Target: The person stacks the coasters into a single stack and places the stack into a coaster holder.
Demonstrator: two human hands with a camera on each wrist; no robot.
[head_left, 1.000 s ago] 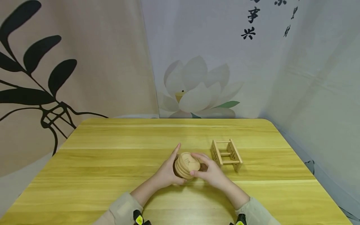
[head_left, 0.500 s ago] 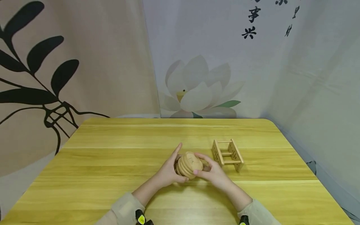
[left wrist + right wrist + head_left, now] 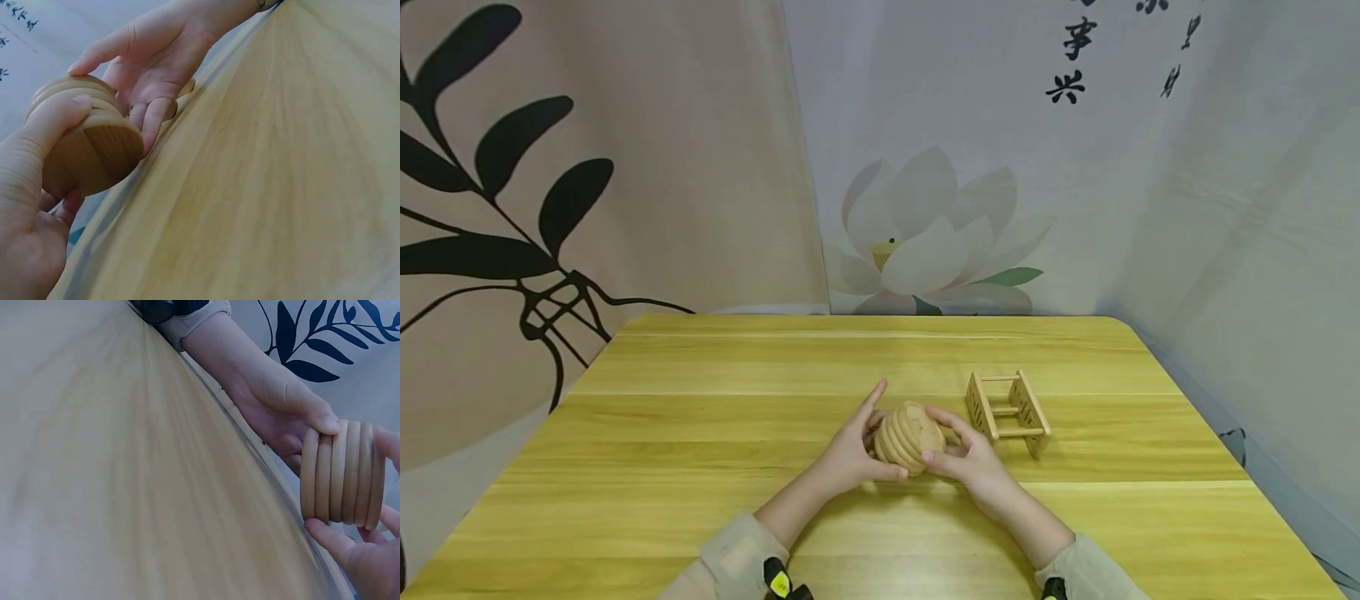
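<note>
Both hands hold a stack of several round wooden coasters (image 3: 910, 437) above the table, tilted with its end face toward the right. My left hand (image 3: 850, 458) grips the left side, thumb across the rims and fingers partly hidden behind the stack. On the other side my right hand (image 3: 977, 467) holds the stack between thumb and fingers. In the right wrist view the coasters (image 3: 342, 475) lie pressed together, rim beside rim. The left wrist view shows a plain end face of the stack (image 3: 94, 156). Just beyond the right hand stands a wooden coaster rack (image 3: 1007, 408).
The wooden table (image 3: 700, 433) has a straight far edge with rounded corners. Behind it hangs a printed cloth (image 3: 925, 125) with a lotus, dark leaves and characters. More cloth closes off the right side.
The stack has tilted, its upper face turning from upward toward the right. Both hands have stayed on it, shifting slightly right in view along with the whole scene.
</note>
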